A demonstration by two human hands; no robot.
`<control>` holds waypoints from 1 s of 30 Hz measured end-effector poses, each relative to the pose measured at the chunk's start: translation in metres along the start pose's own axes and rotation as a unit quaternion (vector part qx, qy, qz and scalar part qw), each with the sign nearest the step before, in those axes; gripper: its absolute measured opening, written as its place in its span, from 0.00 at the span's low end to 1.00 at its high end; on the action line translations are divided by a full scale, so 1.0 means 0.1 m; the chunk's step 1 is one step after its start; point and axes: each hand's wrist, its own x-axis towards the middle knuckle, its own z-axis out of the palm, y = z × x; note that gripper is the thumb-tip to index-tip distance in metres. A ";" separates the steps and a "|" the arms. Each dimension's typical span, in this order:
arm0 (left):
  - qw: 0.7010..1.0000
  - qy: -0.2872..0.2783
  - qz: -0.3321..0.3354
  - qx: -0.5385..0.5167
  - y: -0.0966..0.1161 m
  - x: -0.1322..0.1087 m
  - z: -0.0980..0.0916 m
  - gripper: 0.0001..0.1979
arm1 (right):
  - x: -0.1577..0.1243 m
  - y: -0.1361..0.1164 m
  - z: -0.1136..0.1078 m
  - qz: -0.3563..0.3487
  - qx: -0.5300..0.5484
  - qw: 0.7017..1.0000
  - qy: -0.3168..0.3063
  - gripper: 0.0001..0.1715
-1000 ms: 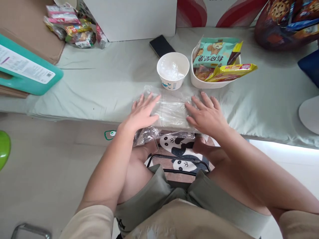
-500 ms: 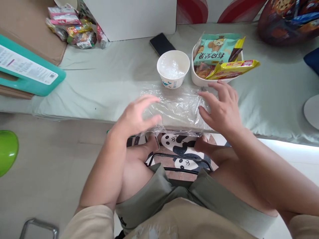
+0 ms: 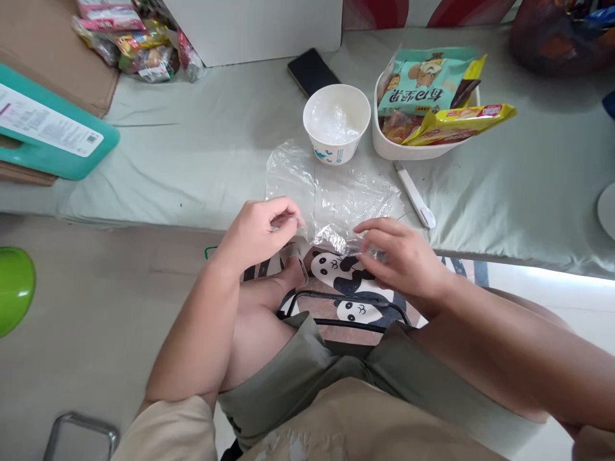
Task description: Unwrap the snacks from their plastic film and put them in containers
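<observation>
A crinkled sheet of clear plastic film (image 3: 336,198) lies at the bench's front edge, its near side hanging slightly over. My left hand (image 3: 262,230) pinches the film's near left edge between thumb and fingers. At the near right edge, my right hand (image 3: 406,259) has its fingers curved and apart, with film close to the fingertips. Just behind the film stands a white paper cup (image 3: 336,150) with crumpled clear plastic inside. A white utility knife (image 3: 416,195) lies to the right of the film.
A white container (image 3: 408,152) of packaged snacks stands right of the cup. Behind the cup lies a black phone (image 3: 312,72). A teal plastic jug (image 3: 86,160) and several snack packets (image 3: 148,61) are on the left. A green object (image 3: 16,291) is at far left.
Both hands have moved to the film's near edge, the right one down and left, uncovering the utility knife. My left fingers have closed together from a spread pose.
</observation>
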 end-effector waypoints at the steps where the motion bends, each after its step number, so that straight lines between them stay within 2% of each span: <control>1: 1.000 -0.010 -0.007 -0.001 -0.02 0.01 -0.02 0.08 | 0.01 0.00 -0.05 0.024 0.027 0.999 0.009 0.07; 5: 0.998 -0.045 -0.049 -0.001 -0.13 0.05 -0.09 0.08 | 0.05 0.09 -0.23 0.121 0.161 0.978 0.051 0.08; 7: 0.996 -0.040 -0.077 -0.020 -0.18 0.07 -0.12 0.06 | 0.06 0.18 -0.26 0.182 0.242 0.950 0.078 0.11; 10: 0.993 0.006 -0.103 -0.060 -0.23 0.09 -0.18 0.06 | 0.06 0.30 -0.24 0.262 0.346 0.891 0.134 0.12; 12: 0.988 0.032 -0.086 -0.122 -0.26 0.09 -0.21 0.11 | 0.07 0.34 -0.22 0.287 0.385 0.860 0.174 0.14; 14: 0.981 -0.004 -0.056 -0.184 -0.28 0.08 -0.24 0.21 | 0.09 0.36 -0.20 0.299 0.394 0.844 0.205 0.15; 15: 0.979 -0.038 -0.047 -0.193 -0.29 0.08 -0.24 0.24 | 0.10 0.35 -0.19 0.302 0.392 0.842 0.216 0.16; 17: 0.981 -0.084 -0.049 -0.167 -0.29 0.09 -0.22 0.19 | 0.12 0.35 -0.19 0.308 0.381 0.841 0.230 0.16; 19: 0.986 -0.070 -0.067 -0.136 -0.29 0.12 -0.19 0.10 | 0.13 0.34 -0.18 0.313 0.371 0.842 0.234 0.17; 21: 0.988 -0.029 -0.075 -0.134 -0.31 0.15 -0.18 0.09 | 0.13 0.36 -0.18 0.321 0.356 0.845 0.236 0.17; 23: 0.989 -0.018 -0.079 -0.126 -0.34 0.17 -0.19 0.09 | 0.13 0.38 -0.17 0.329 0.325 0.854 0.239 0.16; 25: 0.989 -0.052 -0.095 -0.101 -0.40 0.18 -0.23 0.09 | 0.14 0.42 -0.15 0.334 0.283 0.866 0.240 0.15; 28: 0.978 -0.151 -0.126 -0.072 -0.49 0.18 -0.29 0.08 | 0.15 0.45 -0.14 0.340 0.223 0.886 0.224 0.14; 30: 0.973 -0.170 -0.135 -0.083 -0.53 0.18 -0.30 0.07 | 0.16 0.43 -0.14 0.346 0.190 0.895 0.207 0.12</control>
